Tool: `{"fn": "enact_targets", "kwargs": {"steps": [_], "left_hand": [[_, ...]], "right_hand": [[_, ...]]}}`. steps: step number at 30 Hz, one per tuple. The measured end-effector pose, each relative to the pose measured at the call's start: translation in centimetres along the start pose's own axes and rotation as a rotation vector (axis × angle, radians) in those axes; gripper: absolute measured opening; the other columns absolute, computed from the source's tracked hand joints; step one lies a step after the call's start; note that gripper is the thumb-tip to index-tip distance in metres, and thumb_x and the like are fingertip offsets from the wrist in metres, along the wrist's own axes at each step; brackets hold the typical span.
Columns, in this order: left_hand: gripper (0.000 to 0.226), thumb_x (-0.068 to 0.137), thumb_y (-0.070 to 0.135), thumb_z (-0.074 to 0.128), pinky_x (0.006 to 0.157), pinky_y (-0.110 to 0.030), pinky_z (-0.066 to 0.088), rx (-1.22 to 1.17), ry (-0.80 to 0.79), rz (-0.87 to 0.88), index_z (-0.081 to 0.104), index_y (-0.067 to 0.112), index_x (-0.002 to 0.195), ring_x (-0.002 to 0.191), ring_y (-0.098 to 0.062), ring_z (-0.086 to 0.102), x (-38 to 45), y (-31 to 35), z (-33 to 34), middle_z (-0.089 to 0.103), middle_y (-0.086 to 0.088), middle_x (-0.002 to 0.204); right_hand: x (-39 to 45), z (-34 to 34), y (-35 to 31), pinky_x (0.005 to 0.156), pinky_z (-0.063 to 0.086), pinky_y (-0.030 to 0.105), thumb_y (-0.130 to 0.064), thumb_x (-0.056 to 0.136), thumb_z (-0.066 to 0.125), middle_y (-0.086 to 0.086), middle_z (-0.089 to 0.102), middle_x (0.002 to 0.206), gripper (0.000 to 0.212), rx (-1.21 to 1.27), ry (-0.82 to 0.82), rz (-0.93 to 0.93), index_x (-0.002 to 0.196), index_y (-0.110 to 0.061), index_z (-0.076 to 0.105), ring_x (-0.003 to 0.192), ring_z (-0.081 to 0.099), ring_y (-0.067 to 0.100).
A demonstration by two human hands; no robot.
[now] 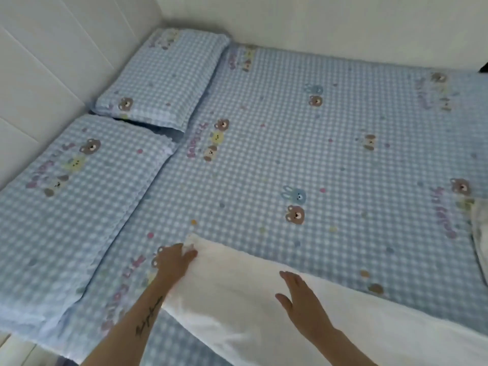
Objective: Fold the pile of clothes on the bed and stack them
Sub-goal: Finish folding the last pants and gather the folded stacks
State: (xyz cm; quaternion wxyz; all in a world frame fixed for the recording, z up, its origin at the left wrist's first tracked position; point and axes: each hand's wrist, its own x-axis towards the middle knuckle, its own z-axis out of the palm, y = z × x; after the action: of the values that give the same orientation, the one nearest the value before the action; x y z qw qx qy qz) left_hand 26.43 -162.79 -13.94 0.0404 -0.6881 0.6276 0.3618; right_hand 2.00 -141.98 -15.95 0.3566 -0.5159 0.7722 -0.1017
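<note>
White cloth (237,299) under both hands

Pillows: two blue gingham ones, near pillow (68,196) and far pillow (163,77), at my left.
Wall: pale panelled wall (47,56) behind them.

A bedroom in a home is shown. A big bed (303,154) is covered with a blue checked sheet printed with little bears and bunnies. Two pillows (163,75) in the same cloth are laid side by side at the head. The bed is tucked into a corner of plain white walls (47,62).
</note>
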Motion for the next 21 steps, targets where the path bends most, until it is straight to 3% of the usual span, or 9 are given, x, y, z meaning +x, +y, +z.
{"fn": "enact_targets", "kwargs": {"steps": [3,6,8,10,12,14,16,18,21], "left_hand": [[0.040,0.091,0.032,0.058,0.086,-0.038,0.042,0.000,-0.007,0.030,0.058,-0.001,0.113,0.104,-0.034,0.058,5.1,-1.9,0.8,0.062,-0.022,0.114],[0.044,0.091,0.031,0.059,0.090,-0.040,0.039,-0.023,0.073,0.070,0.051,0.001,0.122,0.111,-0.036,0.054,10.3,-2.0,-0.8,0.057,-0.023,0.121],[0.059,0.086,0.027,0.066,0.096,-0.046,0.036,0.201,0.201,0.121,0.041,0.002,0.133,0.117,-0.041,0.046,11.9,-2.2,-1.5,0.049,-0.025,0.129],[0.067,0.071,0.017,0.080,0.091,-0.051,0.042,0.437,0.282,0.378,0.050,-0.005,0.127,0.110,-0.045,0.049,10.5,-2.8,0.3,0.053,-0.028,0.123],[0.054,0.047,0.016,0.093,0.083,-0.041,0.050,0.536,0.148,0.798,0.071,0.000,0.094,0.096,-0.037,0.059,6.3,-4.2,4.2,0.068,-0.018,0.100],[0.044,0.036,0.028,0.094,0.081,-0.030,0.049,0.684,-0.105,1.141,0.074,0.016,0.074,0.089,-0.022,0.064,1.6,-6.3,8.0,0.072,-0.001,0.089],[0.048,0.044,0.034,0.089,0.086,-0.031,0.043,0.704,-0.319,1.261,0.068,0.022,0.085,0.090,-0.020,0.061,-1.0,-8.2,10.8,0.069,0.001,0.095],[0.054,0.055,0.033,0.085,0.090,-0.032,0.040,0.673,-0.400,1.303,0.058,0.021,0.100,0.096,-0.022,0.052,-2.2,-8.9,12.8,0.063,-0.003,0.105],[0.060,0.048,0.032,0.083,0.089,-0.031,0.050,0.725,-0.495,1.330,0.064,0.024,0.104,0.098,-0.022,0.060,-3.0,-8.1,14.0,0.064,-0.003,0.113]], "right_hand": [[-0.9,5.1,0.0,0.114,0.016,0.018,-0.046,0.098,0.039,-0.007,0.009,0.159,0.062,-0.054,-0.050,-0.011,0.151,-0.025,0.015,0.144,0.017,0.005],[-0.8,7.6,-1.0,0.115,0.009,0.017,-0.046,0.094,0.047,-0.009,0.001,0.159,0.069,-0.062,-0.093,-0.011,0.151,-0.026,0.015,0.144,0.014,0.005],[-0.9,8.7,-1.3,0.114,0.015,0.019,-0.050,0.079,0.067,-0.001,0.023,0.156,0.081,-0.139,-0.095,-0.029,0.146,-0.018,0.034,0.139,0.033,0.008],[-1.2,9.2,-1.7,0.103,0.036,0.022,-0.060,0.048,0.083,0.005,0.056,0.135,0.092,-0.220,-0.160,-0.029,0.124,-0.013,0.063,0.118,0.059,0.012],[-1.5,10.0,-1.6,0.090,0.049,0.026,-0.065,0.036,0.082,0.003,0.064,0.125,0.092,-0.275,-0.211,-0.029,0.113,-0.015,0.071,0.110,0.064,0.013],[-2.0,11.2,-0.9,0.101,0.037,0.030,-0.060,0.040,0.084,0.005,0.063,0.126,0.088,-0.260,-0.234,-0.034,0.113,-0.014,0.070,0.113,0.063,0.017],[-2.6,12.0,-0.4,0.106,0.027,0.030,-0.051,0.047,0.087,0.008,0.061,0.128,0.080,-0.228,-0.192,-0.018,0.114,-0.011,0.069,0.116,0.061,0.020],[-3.3,12.3,0.1,0.107,0.027,0.030,-0.045,0.055,0.086,0.009,0.058,0.132,0.074,-0.210,-0.174,-0.006,0.117,-0.009,0.066,0.121,0.057,0.021],[-5.2,12.9,1.0,0.107,0.029,0.034,-0.050,0.067,0.077,0.010,0.051,0.140,0.075,-0.219,-0.182,-0.045,0.127,-0.009,0.059,0.129,0.050,0.022]]}}
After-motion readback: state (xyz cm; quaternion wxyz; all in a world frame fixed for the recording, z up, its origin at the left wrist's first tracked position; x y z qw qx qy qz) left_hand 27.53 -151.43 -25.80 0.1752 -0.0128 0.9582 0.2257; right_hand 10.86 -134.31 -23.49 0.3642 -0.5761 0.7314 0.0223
